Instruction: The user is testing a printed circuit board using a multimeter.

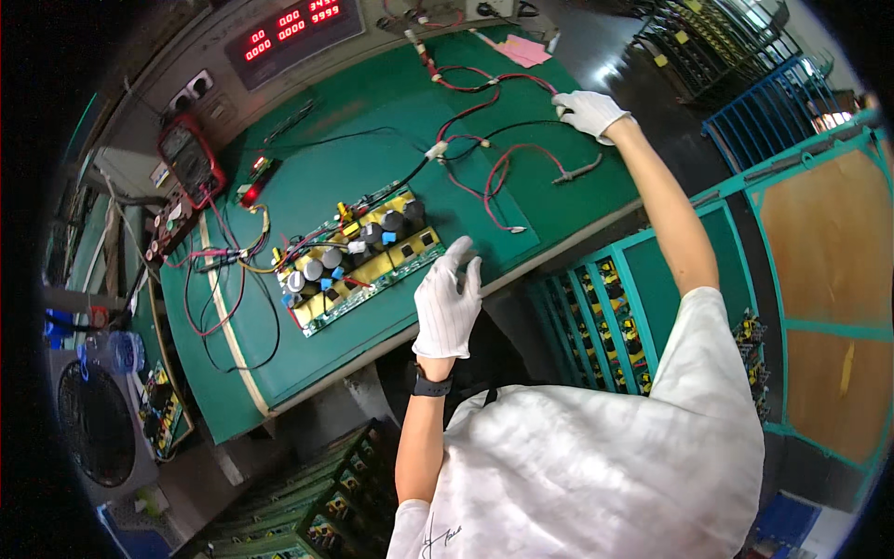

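My left hand (449, 306), in a white striped glove with a dark watch at the wrist, is at the table's near edge. Its fingers point up and apart, with nothing visible in them, just right of a power circuit board (358, 261). That board carries several capacitors, yellow transformers and blue parts. Out at the far right of the green mat, my gloved right hand (590, 115) has its fingers curled at the end of a red cable (517, 77). The fingertips are partly hidden. A probe lead with a metal clip (579, 170) lies below this hand.
A red multimeter (191, 160) stands at the left beside tangled test leads (228, 256). Behind the mat is a panel with red digits (293, 33). Pink paper (523, 51) lies at the far edge. Racks of boards (605, 321) stand below the table's right side.
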### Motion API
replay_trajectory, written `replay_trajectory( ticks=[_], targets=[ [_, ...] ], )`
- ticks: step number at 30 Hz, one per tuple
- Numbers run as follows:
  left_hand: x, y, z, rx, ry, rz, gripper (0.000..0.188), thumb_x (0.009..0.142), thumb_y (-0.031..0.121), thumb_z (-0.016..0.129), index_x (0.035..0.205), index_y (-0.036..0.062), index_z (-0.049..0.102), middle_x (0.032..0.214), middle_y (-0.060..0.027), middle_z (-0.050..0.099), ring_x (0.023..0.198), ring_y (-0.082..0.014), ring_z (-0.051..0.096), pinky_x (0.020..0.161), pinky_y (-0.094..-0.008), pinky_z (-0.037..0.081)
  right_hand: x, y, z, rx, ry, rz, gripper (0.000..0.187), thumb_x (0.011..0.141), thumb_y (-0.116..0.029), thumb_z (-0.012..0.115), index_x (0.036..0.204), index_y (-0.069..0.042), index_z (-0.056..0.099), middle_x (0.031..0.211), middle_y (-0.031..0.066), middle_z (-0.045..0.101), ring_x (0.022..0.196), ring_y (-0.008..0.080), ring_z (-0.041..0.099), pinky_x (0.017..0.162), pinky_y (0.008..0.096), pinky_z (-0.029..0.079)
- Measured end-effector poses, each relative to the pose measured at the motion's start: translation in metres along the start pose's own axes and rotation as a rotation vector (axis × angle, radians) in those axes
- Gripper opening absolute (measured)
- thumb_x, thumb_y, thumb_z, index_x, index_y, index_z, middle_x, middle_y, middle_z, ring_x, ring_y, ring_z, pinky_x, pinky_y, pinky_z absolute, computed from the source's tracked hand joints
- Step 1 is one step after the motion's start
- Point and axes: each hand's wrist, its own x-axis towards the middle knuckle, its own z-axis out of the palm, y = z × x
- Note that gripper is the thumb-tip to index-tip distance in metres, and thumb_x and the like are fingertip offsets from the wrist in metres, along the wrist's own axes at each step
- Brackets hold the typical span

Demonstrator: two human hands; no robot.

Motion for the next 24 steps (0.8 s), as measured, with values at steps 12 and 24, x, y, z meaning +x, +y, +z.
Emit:
replay_trajectory(
  ticks=[12,24],
  targets=[
    [-0.003,-0.009,0.008,-0.057,0.069,0.114,0.023,0.092,0.006,0.074,0.115,0.0077,0.07,0.096,-0.0124,0.074,0.074,-0.0301,0.07,0.065,-0.0368,0.054,0.003,0.009,-0.014,-0.11,-0.098,-0.029,0.034,0.096,-0.025,0.059,0.129,-0.013,0.065,0.108,0.0172,0.073,0.102,0.0373,0.07,0.087,0.0495,0.057],
    [0.004,0.02,-0.021,-0.06,0.031,0.194,0.022,0.091,0.005,0.075,0.113,0.0091,0.074,0.102,-0.0116,0.076,0.078,-0.028,0.072,0.068,-0.036,0.057,0.02,-0.188,-0.012,0.287,0.28,-0.407,0.039,0.098,-0.033,0.068,0.13,-0.012,0.068,0.123,0.0107,0.072,0.119,0.0315,0.065,0.102,0.0434,0.051]
  ],
)
